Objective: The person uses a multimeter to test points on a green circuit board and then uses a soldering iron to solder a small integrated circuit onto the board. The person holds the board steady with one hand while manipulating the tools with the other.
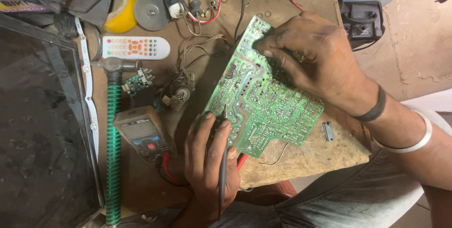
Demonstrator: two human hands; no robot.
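green circuit board (263, 101) sits solder side up, tilted across the middle of the brown worktop (310, 157), one corner hanging toward the person's lap. the right hand (310, 54) lies over the board's upper right part, fingers curled down onto it near the top edge, so that grip is pressing the board rather than wrapped round anything. there's a black band and a silver bangle on that wrist.

the left hand (209, 162) comes up from below and its grip is closed around a thin dark probe (223, 162), held like a pen with the tip touching the board near its lower left edge. a red lead (241, 161) peeks out just beside that hand.

left of the hand lies a brownish multimeter (141, 131), and next to it a hammer (113, 134) with a green ribbed handle. above those, a white remote (135, 48) with orange buttons. a small black chip (327, 131) rests on the worktop just off the board's right side. a dark screen panel (42, 124) fills the far left.
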